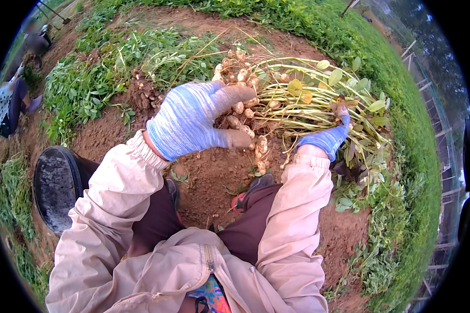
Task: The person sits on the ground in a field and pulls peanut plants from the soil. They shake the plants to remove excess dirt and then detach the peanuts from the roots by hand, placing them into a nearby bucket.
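Observation:
A bundle of uprooted peanut plants (297, 113) lies across the front of me, its stems pointing right and its roots left. My right hand (331, 131), in a blue knit glove, grips the stems near their leafy end. My left hand (203, 117), in a blue and white glove with soil-stained fingertips, is at the root end. Its thumb and fingers are spread around the clustered peanut pods (239, 109); whether it touches them I cannot tell. Several pods (262, 154) hang below the roots, between my hands.
A black bucket (58, 187) stands at my left. Pulled plants (82, 94) lie on the soil at upper left, more (380, 234) at lower right. A seated person (13, 101) is at far left. Growing green plants (407, 129) border the right, with a fence (446, 156) beyond.

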A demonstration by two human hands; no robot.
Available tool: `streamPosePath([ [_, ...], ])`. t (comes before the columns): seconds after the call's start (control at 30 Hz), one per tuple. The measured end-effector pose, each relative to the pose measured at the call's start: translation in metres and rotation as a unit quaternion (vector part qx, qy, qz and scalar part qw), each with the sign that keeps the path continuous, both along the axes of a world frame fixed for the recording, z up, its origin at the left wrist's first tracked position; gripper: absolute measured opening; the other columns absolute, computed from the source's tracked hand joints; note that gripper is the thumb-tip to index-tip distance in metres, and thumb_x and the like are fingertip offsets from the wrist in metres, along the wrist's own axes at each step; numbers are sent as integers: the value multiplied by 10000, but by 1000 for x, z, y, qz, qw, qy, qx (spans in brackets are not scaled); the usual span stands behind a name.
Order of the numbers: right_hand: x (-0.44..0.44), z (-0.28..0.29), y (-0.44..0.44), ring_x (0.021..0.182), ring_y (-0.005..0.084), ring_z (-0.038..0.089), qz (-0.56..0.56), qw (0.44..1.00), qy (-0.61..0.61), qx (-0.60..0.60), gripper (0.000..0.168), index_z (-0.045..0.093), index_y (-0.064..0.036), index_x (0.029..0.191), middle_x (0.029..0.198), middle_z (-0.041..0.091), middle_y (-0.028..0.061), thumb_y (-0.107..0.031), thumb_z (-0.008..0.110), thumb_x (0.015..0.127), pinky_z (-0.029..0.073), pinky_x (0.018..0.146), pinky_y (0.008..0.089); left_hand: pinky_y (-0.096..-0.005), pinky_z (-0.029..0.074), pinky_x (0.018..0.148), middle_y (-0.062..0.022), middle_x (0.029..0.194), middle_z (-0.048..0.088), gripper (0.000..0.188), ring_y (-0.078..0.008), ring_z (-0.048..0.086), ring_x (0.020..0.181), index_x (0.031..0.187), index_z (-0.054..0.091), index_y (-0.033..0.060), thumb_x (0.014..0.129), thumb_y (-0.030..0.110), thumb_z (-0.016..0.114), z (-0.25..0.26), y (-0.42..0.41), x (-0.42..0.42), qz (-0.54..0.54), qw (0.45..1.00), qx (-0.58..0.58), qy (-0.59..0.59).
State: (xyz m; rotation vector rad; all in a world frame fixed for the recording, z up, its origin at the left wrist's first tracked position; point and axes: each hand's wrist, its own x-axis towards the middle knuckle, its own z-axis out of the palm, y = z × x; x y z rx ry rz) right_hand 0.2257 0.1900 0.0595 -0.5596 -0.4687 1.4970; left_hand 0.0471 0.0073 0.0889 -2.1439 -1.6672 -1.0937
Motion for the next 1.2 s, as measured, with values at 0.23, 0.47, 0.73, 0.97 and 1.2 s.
streamPosePath([
  [0.23, 1, 3, -4, 895, 291, 631, -25, 998, -58, 11, 461, 606, -35, 1097, 1058, 637, 125, -323, 699, 749, 538, 802, 466, -423, 502, 660, -141, 873, 593, 621, -337, 629, 784, 1180, 570, 145, 672, 453, 753, -20, 3, -8, 78, 978, -181, 71],
  [0.47, -1, 12, -12, 877, 283, 627, -15, 996, -83, -14, 393, 634, -10, 979, 1004, 641, 134, -332, 697, 763, 536, 771, 464, -418, 505, 653, -135, 887, 591, 545, -335, 628, 780, 1131, 583, 149, 685, 416, 749, -21, 16, 5, 119, 959, -227, 119],
  [0.73, 5, 10, -6, 879, 289, 623, -7, 995, -88, -49, 354, 631, -33, 979, 1015, 648, 127, -318, 680, 774, 523, 790, 459, -364, 499, 665, -138, 884, 582, 283, -321, 614, 761, 1012, 589, 90, 791, 230, 696, -30, 17, -9, -7, 987, -157, -38],
  [0.97, 6, -8, 4, 890, 281, 605, 9, 998, -13, -54, 407, 620, -59, 1019, 1045, 620, 113, -348, 711, 747, 509, 772, 451, -198, 339, 485, 25, 716, 518, 150, -46, 455, 569, 949, 587, 73, 895, 211, 607, -31, 2, -16, 60, 838, -116, -529],
  [1.2, -5, -9, 9, 824, 272, 622, -47, 991, -24, -119, 425, 599, -81, 1073, 1035, 627, 98, -303, 722, 733, 532, 728, 444, -276, 497, 671, -78, 905, 652, 257, -180, 634, 756, 1103, 631, 73, 847, 69, 649, -26, 1, 4, 63, 993, 11, -95],
])
